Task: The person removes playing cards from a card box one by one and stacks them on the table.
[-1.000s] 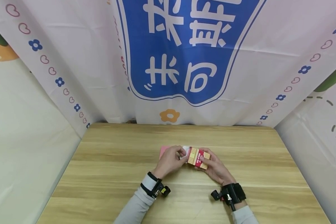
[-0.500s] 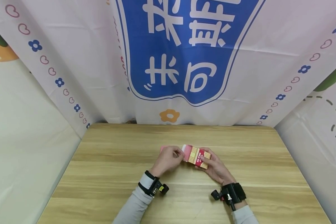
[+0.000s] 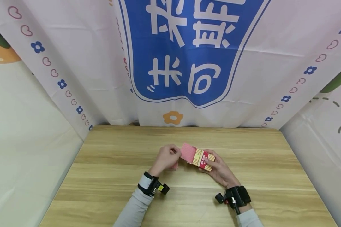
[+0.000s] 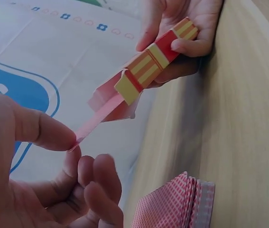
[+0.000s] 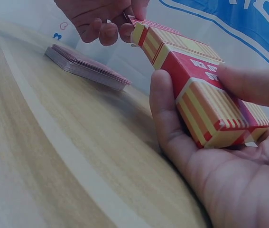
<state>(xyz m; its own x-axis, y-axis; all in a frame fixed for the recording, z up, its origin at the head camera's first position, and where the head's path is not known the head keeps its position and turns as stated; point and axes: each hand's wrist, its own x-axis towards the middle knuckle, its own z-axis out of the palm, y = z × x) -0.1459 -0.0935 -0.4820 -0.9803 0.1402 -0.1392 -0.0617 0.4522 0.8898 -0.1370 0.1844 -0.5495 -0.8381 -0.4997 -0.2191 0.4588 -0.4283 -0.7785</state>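
Observation:
My right hand (image 3: pixel 221 172) grips a red and yellow striped card box (image 3: pixel 199 157) by its lower end, thumb across the front. Out of the box's open end sticks a pink-patterned playing card (image 3: pixel 188 153); whether it is a single card is hard to tell. My left hand (image 3: pixel 164 160) pinches the card's outer end between thumb and forefinger, the other fingers loosely bent, as the left wrist view shows. Just beneath the left hand a stack of pink-backed playing cards (image 5: pixel 87 70) lies on the table, partly hidden in the head view.
The wooden table (image 3: pixel 244 151) extends around both hands. Behind it hangs a white cloth (image 3: pixel 238 113) with a blue printed panel, and pale cloth also lines both sides.
My left hand has moved left and slightly away from the box, and more of the pink-patterned card shows outside it. More of the stack's near edge is visible. The right hand stays almost still.

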